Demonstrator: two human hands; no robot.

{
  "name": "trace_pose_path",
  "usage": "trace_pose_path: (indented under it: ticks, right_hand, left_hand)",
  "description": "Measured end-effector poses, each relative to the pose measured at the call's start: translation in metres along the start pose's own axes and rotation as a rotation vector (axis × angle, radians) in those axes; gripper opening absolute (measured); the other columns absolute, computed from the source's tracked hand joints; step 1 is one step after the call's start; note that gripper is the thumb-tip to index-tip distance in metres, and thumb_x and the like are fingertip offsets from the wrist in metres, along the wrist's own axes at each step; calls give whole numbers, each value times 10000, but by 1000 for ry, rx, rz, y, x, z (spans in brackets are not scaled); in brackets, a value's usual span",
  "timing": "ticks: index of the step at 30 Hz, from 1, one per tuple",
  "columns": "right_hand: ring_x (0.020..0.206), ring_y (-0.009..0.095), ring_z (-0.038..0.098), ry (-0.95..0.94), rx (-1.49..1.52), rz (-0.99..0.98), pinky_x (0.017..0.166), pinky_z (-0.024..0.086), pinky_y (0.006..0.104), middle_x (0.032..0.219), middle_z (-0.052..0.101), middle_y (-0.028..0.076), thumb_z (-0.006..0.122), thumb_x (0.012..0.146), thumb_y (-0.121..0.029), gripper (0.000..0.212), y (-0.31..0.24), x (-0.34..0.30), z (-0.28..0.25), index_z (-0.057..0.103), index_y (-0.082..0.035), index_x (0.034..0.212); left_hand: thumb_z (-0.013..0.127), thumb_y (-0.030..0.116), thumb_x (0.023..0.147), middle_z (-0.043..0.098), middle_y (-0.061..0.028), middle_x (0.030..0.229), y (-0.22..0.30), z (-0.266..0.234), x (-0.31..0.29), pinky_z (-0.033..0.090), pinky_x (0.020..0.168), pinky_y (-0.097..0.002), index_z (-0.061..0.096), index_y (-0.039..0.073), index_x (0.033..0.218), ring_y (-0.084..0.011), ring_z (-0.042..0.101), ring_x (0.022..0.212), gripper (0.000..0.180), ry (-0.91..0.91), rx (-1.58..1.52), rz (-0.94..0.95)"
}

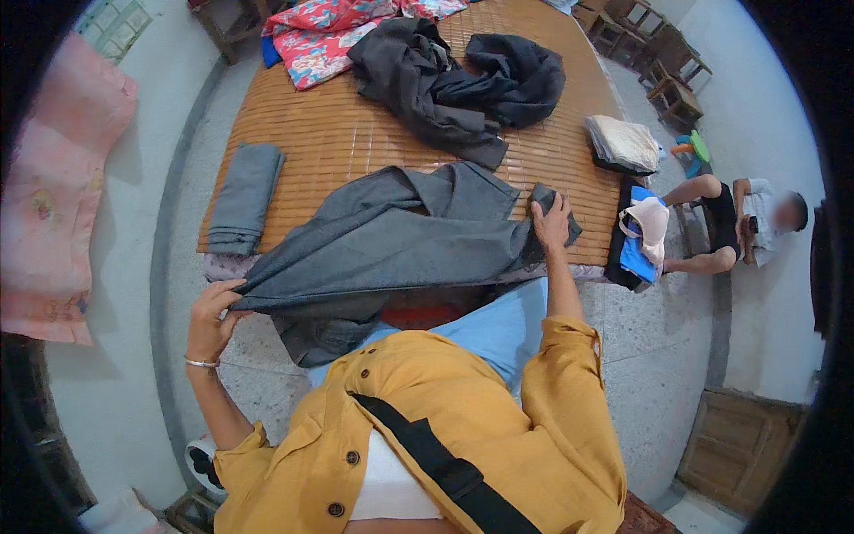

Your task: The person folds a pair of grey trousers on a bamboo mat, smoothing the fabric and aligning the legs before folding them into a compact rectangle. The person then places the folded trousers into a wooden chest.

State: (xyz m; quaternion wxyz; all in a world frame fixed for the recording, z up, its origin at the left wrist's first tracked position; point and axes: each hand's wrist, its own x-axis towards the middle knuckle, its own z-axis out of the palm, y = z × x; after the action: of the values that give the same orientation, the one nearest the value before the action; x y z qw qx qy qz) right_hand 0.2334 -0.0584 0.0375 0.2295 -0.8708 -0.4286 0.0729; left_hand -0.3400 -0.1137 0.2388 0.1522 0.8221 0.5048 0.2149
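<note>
A pair of dark grey trousers (391, 245) lies stretched across the near edge of the bed, part of it hanging down over the front. At the left end, my left hand (213, 311) pinches the cloth by its edge, out beyond the bed's corner. My right hand (551, 222) rests on the right end with fingers bent over the fabric; whether it grips the cloth or just presses on it is hard to see. Left of the trousers lies a folded grey garment (245, 200). Beyond them sits a crumpled heap of dark clothes (445, 84).
The bed has a slatted bamboo mat (311, 125). A red floral cloth (320, 36) lies at its far end. Folded light clothes (623, 142) and a beige bra (649, 222) on blue cloth line the right edge. A person (756, 222) sits beyond. Wooden chairs (672, 71) stand far right.
</note>
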Motion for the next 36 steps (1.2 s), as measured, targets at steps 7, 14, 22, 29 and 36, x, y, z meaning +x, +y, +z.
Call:
trace_pose_path:
  ticks: [7, 14, 22, 29, 36]
  right_hand:
    - [971, 288, 557, -260, 185, -63, 826, 435, 367, 1044, 588, 170, 654, 740, -439, 630, 22, 36, 4, 508, 10, 1156]
    - [642, 85, 483, -180, 1143, -20, 555, 372, 262, 716, 556, -23, 618, 791, -214, 148, 16, 96, -74, 642, -71, 822]
    - [790, 198, 586, -165, 727, 468, 668, 474, 331, 825, 598, 78, 589, 752, -262, 266, 134, 43, -73, 603, -20, 860]
    - [826, 352, 560, 409, -36, -310, 756, 441, 411, 856, 605, 189, 575, 719, -132, 204, 70, 5, -41, 621, -1, 868]
    - [872, 365, 547, 133, 123, -432, 782, 442, 403, 969, 579, 193, 612, 711, -129, 292, -22, 29, 61, 570, -17, 977]
  left_hand:
    - [703, 13, 590, 624, -106, 989, 3, 2, 4, 457, 765, -355, 577, -4, 777, -290, 580, 904, 226, 6, 23, -11]
    - [705, 16, 591, 616, -111, 988, -16, 3, 2, 456, 761, -351, 570, -6, 808, -297, 576, 892, 257, -62, -29, -137]
    - [698, 0, 591, 600, -113, 965, -17, 14, -3, 460, 728, -337, 559, -20, 792, -291, 576, 864, 245, -29, -27, -111]
    - [702, -4, 583, 598, -108, 981, -9, 15, 3, 461, 723, -349, 560, -15, 790, -299, 572, 865, 251, -40, -16, -92]
    - [711, 0, 573, 602, -112, 993, -6, 19, 3, 457, 729, -357, 569, 0, 787, -310, 568, 882, 257, -48, 31, -24]
